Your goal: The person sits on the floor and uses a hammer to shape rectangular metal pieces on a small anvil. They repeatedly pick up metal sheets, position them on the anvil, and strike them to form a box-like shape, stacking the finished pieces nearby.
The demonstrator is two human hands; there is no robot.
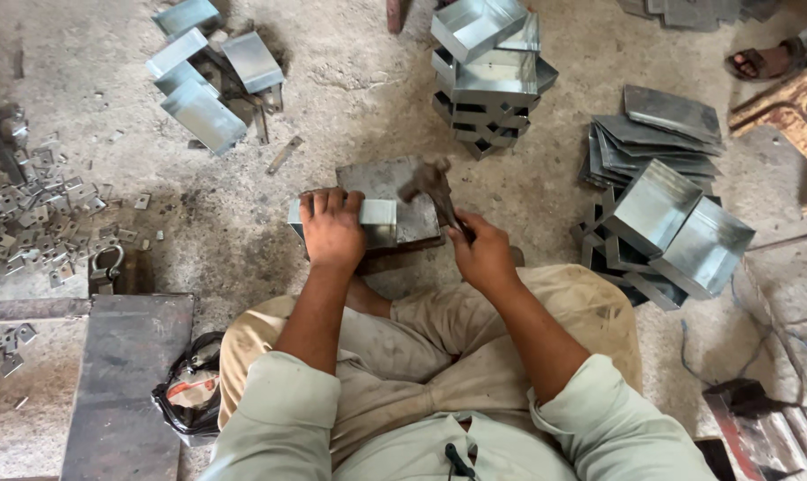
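My left hand presses down on a folded sheet-metal box piece that lies across a dark steel block on the floor. My right hand grips the handle of a hammer, whose head hangs blurred over the block just right of the piece. I sit on the floor with my knees drawn up behind the block.
A stack of shiny metal boxes stands beyond the block, more folded boxes and flat dark sheets lie right, loose boxes far left. Small brackets litter the left floor. A steel plate, a bag and another person's sandalled foot are nearby.
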